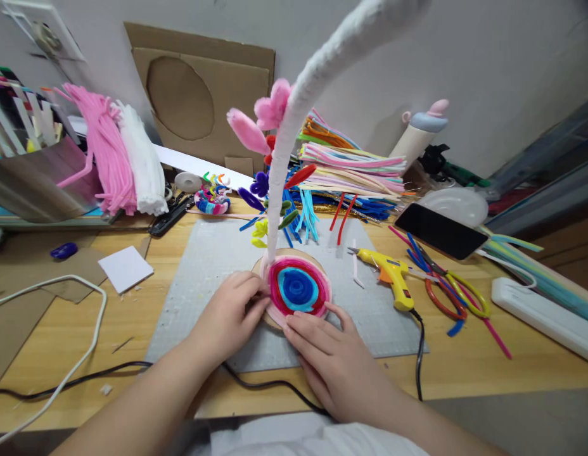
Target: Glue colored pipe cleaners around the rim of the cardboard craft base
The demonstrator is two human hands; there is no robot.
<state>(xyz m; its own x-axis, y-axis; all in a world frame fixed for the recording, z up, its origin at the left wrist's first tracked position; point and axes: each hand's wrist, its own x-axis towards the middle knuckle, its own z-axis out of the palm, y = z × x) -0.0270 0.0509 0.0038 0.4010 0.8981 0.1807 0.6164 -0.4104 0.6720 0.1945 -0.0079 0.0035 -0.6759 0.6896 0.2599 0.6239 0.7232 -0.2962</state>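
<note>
A round base [298, 290] covered with coiled pipe cleaners, blue in the middle, then red and pink, lies on a grey cutting mat [203, 266]. A tall white fuzzy stem [294, 126] rises from its left rim and curves up to the right, with pink, red, purple and yellow pipe-cleaner petals [270, 114] on it. My left hand [232, 310] pinches the pink outer coil at the base's left edge, fingers closed. My right hand [325, 345] presses its fingertips on the pink coil at the base's lower rim.
A yellow glue gun [391, 273] lies right of the base, its black cord running to the table's front edge. Stacks of pipe cleaners [351, 168], pink and white bundles [118, 152], a phone [439, 231], a power strip [541, 313] and cardboard [199, 95] surround the mat.
</note>
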